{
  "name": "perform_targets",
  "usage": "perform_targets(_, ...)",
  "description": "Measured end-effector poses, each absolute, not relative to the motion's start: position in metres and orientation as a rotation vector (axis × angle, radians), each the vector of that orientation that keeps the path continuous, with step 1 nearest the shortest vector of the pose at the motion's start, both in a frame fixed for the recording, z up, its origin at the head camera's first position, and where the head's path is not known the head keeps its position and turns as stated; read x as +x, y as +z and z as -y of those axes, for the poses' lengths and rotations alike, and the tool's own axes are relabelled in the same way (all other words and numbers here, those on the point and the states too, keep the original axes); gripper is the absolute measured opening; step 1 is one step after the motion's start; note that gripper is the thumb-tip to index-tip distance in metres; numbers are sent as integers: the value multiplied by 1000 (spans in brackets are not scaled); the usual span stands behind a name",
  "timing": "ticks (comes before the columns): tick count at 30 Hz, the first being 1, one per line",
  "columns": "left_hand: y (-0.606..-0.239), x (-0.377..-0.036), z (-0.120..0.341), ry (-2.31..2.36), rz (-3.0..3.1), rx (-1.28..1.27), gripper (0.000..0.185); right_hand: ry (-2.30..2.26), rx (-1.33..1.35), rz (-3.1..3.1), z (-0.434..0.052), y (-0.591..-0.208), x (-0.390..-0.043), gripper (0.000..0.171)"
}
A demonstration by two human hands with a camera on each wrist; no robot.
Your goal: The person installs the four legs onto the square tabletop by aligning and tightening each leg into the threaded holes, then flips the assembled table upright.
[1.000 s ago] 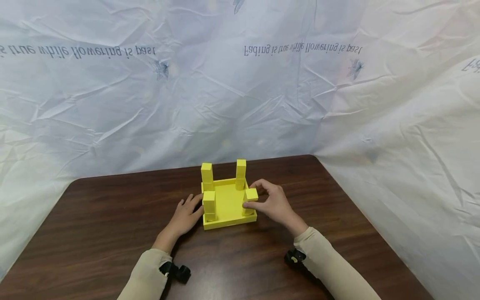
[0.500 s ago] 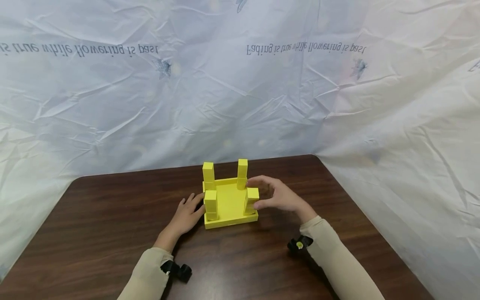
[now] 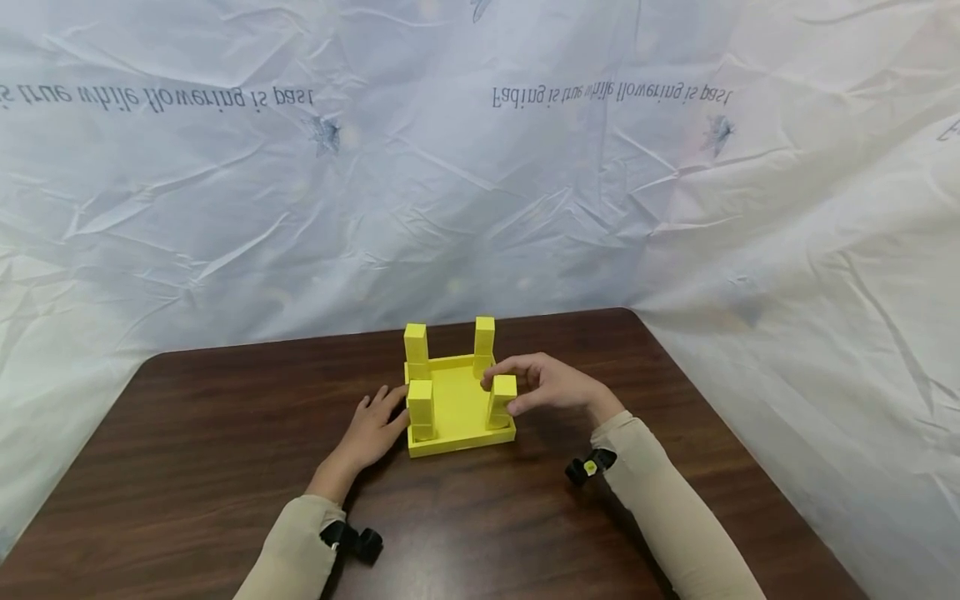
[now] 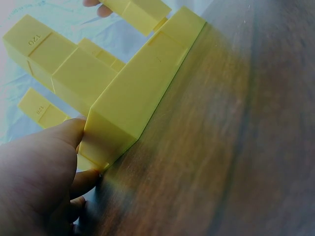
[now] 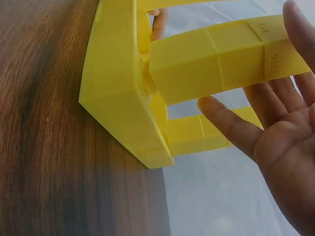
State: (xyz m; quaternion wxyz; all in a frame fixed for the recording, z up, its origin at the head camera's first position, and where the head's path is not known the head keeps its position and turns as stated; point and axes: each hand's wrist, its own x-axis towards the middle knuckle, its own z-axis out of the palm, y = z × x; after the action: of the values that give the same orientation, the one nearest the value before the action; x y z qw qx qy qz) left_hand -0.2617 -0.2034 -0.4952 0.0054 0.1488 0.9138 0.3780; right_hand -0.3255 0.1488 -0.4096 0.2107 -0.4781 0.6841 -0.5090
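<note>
A wrinkled, pale plastic sheet (image 3: 480,183) printed with mirrored lettering hangs as a backdrop behind and to the right of a dark brown wooden table (image 3: 225,467) with a glossy, streaked grain and rounded corners.

Near the table's far middle sits a bright yellow square tray (image 3: 459,417), smooth matte plastic with a low raised rim. Four yellow rectangular posts stand upright in its corners. The far-left post (image 3: 415,347) and far-right post (image 3: 483,340) rise at the back rim; the near-left post (image 3: 420,406) and near-right post (image 3: 501,399) stand at the front. Each post is a square-sectioned bar with faint seams across it. In the right wrist view small raised numbers show on the end of the near-right post.

The person's left hand (image 3: 372,430) lies on the table against the tray's left side. In the left wrist view its thumb and fingers touch the tray's near corner, lightly bent; it does not wrap around the tray.

The right hand (image 3: 551,386) hovers at the tray's right side, at the top of the near-right post. In the right wrist view the fingers (image 5: 231,129) are spread and nearly straight, palm open towards the post, with one fingertip touching its top end. The hand grips nothing.

Cream sleeves cover both forearms, each with a small black wrist camera mount (image 3: 352,540) strapped beneath.
</note>
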Motion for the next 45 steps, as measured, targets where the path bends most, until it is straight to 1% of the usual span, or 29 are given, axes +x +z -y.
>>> perform_targets(5,-495,-261,203,1190,-2848,475,58,-1474,-1259,-1967,-147,-413,-322,47)
perform_targets(16,-492,-262,204,1182,-2841,480,59,-1603,-996,-2301,-136,-415,-298,47)
perform_targets(27,-493,-263,203,1174,-2849,471,58,-1613,-828,-2695,-123,-425,-273,57)
perform_targets(29,-494,-263,204,1179,-2844,469,58,-1599,-840,-2724,-121,-427,-270,62)
perform_targets(34,-497,-262,204,1196,-2841,462,58,-1597,-948,-2681,-120,-428,-271,80)
perform_targets(37,-497,-261,202,1202,-2847,464,58,-1609,-999,-2600,-123,-426,-275,86)
perform_targets(40,-497,-262,201,1203,-2843,467,58,-1620,-1069,-2462,-132,-422,-281,88)
perform_targets(45,-496,-262,202,1197,-2848,449,58,-1633,-1158,-2108,-147,-416,-303,80)
